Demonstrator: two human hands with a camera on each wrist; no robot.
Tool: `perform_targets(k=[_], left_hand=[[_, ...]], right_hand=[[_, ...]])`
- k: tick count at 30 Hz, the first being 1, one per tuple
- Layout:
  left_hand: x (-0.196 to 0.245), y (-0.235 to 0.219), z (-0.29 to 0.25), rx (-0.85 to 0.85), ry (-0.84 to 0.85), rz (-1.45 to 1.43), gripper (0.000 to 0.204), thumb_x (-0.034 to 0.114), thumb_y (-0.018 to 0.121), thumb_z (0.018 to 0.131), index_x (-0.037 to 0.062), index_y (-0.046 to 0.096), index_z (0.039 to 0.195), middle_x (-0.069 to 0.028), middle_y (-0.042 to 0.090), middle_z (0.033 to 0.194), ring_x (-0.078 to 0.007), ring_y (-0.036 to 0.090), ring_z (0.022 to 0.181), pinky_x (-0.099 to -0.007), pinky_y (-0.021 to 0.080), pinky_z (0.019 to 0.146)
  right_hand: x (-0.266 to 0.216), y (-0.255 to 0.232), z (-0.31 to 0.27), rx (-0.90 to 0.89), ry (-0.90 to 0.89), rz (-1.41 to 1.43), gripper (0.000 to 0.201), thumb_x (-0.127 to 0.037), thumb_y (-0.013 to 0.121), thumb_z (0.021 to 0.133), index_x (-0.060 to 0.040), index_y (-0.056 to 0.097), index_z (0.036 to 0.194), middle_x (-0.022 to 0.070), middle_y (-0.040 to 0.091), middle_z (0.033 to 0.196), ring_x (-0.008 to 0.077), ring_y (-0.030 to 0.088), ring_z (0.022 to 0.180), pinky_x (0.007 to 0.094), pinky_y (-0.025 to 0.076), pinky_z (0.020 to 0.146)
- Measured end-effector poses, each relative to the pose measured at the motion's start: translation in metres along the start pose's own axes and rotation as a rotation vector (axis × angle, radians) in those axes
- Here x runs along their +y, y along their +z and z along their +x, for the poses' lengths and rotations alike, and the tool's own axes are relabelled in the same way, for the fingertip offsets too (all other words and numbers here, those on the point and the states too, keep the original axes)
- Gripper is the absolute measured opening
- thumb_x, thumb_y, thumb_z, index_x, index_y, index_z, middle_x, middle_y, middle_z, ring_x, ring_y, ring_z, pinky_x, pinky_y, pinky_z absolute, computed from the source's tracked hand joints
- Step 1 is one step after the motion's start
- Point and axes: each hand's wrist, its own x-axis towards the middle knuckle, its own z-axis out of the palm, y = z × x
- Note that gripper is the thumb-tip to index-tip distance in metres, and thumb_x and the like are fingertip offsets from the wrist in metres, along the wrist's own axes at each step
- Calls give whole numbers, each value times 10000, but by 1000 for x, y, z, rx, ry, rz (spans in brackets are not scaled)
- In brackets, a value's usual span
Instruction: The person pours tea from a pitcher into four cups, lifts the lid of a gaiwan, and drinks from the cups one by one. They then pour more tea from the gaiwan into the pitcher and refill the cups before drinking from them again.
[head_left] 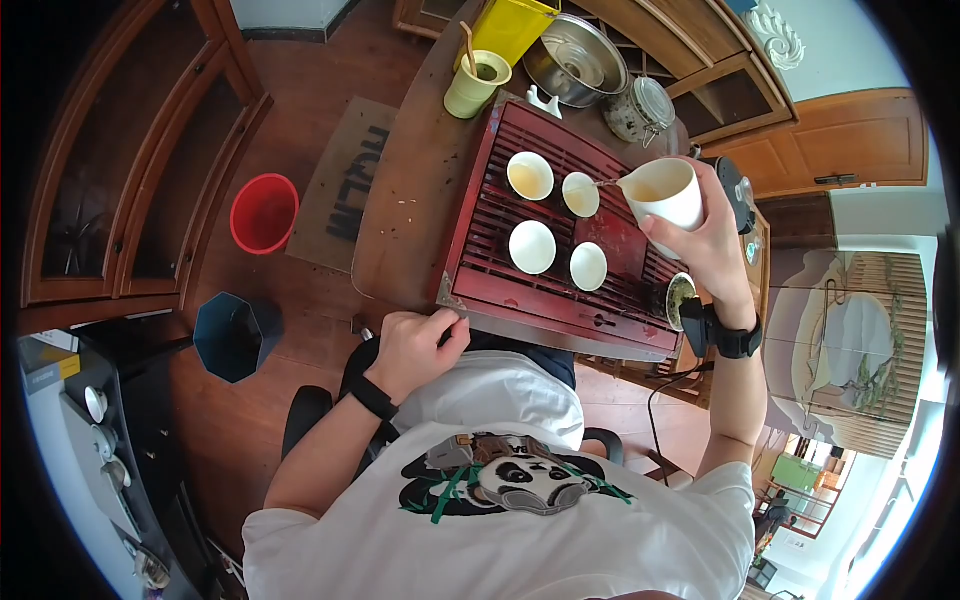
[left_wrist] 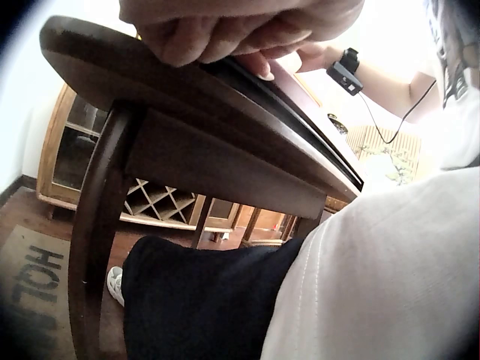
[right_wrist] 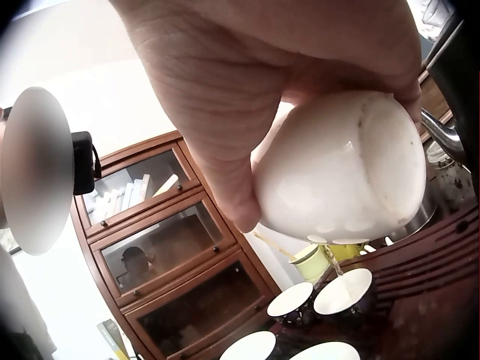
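Observation:
My right hand [head_left: 700,230] grips a white pitcher [head_left: 672,205], thumb on the near side, tilted over the red slatted tray [head_left: 520,290]. A thin stream runs from its lip into a small cup [head_left: 581,195], also seen as the cup [right_wrist: 343,292] in the right wrist view. Left of it, another cup [head_left: 530,177] holds pale yellow liquid. Two white-lined cups [head_left: 532,247] [head_left: 588,266] stand nearer the body, with no liquid visible. My left hand [head_left: 415,350], fingers curled and holding nothing, is at the table's near edge, seen from below as knuckles [left_wrist: 247,30] in the left wrist view.
A bowl with leaves [head_left: 680,300] stands at the tray's right end. Behind the tray are a green cup [head_left: 477,88] with a wooden stick, a yellow container [head_left: 515,35], a metal basin [head_left: 575,60] and a glass jar [head_left: 640,110]. A kettle is partly hidden behind the right hand.

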Motion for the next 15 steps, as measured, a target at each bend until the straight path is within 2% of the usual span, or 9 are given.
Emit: perform_targets(k=[2, 6, 8, 12, 15], left_hand=[[1, 1, 1, 28, 18, -20, 153, 80, 725, 845, 73, 630, 725, -70, 497, 476, -245, 556, 405, -352, 434, 432], [0, 1, 0, 31, 17, -22, 154, 80, 726, 845, 74, 630, 725, -68, 496, 474, -242, 556, 404, -352, 432, 430], [0, 0, -1, -3, -5, -2, 111, 119, 724, 841, 92, 659, 756, -72, 555, 492, -262, 597, 435, -375, 471, 448], [0, 0, 0, 25, 20, -11, 149, 80, 726, 843, 74, 632, 728, -67, 499, 474, -241, 558, 404, -351, 432, 430], [-1, 0, -1, -5, -6, 5, 112, 129, 726, 844, 93, 659, 761, -73, 552, 490, -263, 596, 432, -375, 471, 447]], right_hand=[[-1, 0, 0, -5, 10, 7, 705, -230, 904, 745, 8, 547, 1304, 101, 673, 1161, 184, 642, 1089, 346, 506, 988], [-1, 1, 0, -14, 11, 4, 706, -233, 902, 750, 5, 543, 1308, 100, 670, 1164, 183, 639, 1094, 345, 506, 988], [0, 2, 0, -22, 15, 14, 703, -228, 899, 755, 3, 539, 1313, 100, 666, 1169, 180, 635, 1103, 343, 505, 988], [-1, 4, -1, -36, 23, 4, 702, -220, 898, 759, 4, 536, 1316, 101, 662, 1176, 176, 630, 1111, 343, 503, 995], [0, 7, -1, -46, 30, -3, 702, -217, 899, 761, 3, 533, 1320, 100, 663, 1178, 177, 631, 1113, 346, 501, 1001]])
